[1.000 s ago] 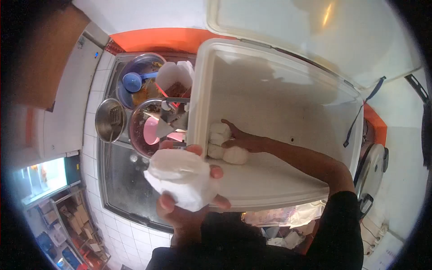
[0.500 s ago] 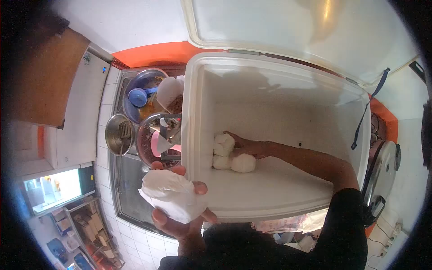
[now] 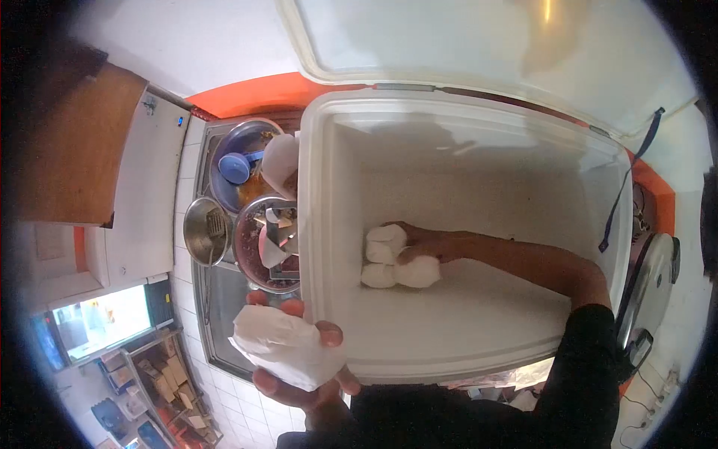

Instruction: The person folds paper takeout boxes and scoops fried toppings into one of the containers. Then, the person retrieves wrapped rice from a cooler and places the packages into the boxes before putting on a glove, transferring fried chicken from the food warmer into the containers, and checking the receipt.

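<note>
White paper-wrapped bundles [image 3: 288, 346] rest in my left hand [image 3: 318, 389], its fingers curled around them, in front of the cooler's left wall. My right hand [image 3: 419, 243] reaches down inside the large white cooler [image 3: 479, 310], its fingers around a white wrapped bundle [image 3: 386, 243] at the left end. Two more wrapped bundles, one at the corner [image 3: 378, 275] and one to its right [image 3: 419, 272], sit beside it on the cooler floor. Part of my right hand's fingers is hidden behind the bundles.
The cooler lid [image 3: 449, 45] stands open at the back, with a dark strap [image 3: 632, 179] hanging at the right. Left of the cooler are a blue bowl [image 3: 224, 176] with a blue cup, a metal bowl [image 3: 196, 232] with a slotted utensil, and a bowl [image 3: 250, 273] of dark food.
The view has shifted, so the cooler sits lower and slightly farther right. My left hand has moved lower with its bundles. My right hand remains at the bundles inside the cooler.
</note>
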### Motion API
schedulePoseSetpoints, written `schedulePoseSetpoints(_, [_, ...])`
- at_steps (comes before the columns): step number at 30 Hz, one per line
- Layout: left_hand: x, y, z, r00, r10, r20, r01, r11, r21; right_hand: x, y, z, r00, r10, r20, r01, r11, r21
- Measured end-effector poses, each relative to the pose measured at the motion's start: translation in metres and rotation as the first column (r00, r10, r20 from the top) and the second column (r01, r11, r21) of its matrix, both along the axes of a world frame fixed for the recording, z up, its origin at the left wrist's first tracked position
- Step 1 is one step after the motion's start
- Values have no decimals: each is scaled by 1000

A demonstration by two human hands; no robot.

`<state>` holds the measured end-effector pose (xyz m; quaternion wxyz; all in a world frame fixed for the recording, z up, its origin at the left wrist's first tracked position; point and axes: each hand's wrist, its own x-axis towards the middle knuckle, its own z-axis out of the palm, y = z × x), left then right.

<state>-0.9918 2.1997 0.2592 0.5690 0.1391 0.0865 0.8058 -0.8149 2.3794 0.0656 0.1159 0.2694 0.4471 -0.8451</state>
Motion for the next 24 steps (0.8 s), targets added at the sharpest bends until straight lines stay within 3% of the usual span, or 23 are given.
schedulePoseSetpoints(4, [3, 3, 0, 999, 16, 44, -17, 1000, 15, 10, 14, -3, 998, 47, -41, -52, 989, -137])
schedulePoseSetpoints(5, [2, 5, 1, 999, -11, 51, 9, 999, 38, 15, 13, -30, 970, 181, -160, -174, 983, 58])
schedulePoseSetpoints(7, [0, 5, 1, 997, -45, 55, 42, 997, 59, 10, 9, -24, 913, 323, -250, -257, 930, 262])
schedulePoseSetpoints(9, [0, 3, 1, 995, -53, 83, 47, 996, 72, -2, 7, -6, 983, 182, 15, -177, 973, -150])
schedulePoseSetpoints(13, [-2, 3, 1, 993, -85, 81, 77, 992, 105, -12, 5, 15, 983, 185, -14, -185, 975, -125])
schedulePoseSetpoints(16, [4, 6, 5, 992, -78, 99, 71, 994, 80, -6, -9, 3, 998, 46, 48, -40, 993, -108])
schedulePoseSetpoints(19, [9, 13, 7, 984, 92, 152, -103, 993, 64, 8, -5, -23, 996, 64, 58, -57, 991, -124])
schedulePoseSetpoints(21, [-4, 13, -8, 978, -137, 159, 103, 974, 202, 13, 6, -21, 989, 103, 103, -85, 982, -167])
schedulePoseSetpoints(23, [4, 3, 5, 994, 4, 113, -5, 1000, 4, 18, 16, -13, 978, 144, 150, -108, 969, -222])
schedulePoseSetpoints(24, [1, 3, 3, 993, 7, 115, -7, 1000, -3, 23, 18, -10, 973, 151, 176, -105, 963, -247])
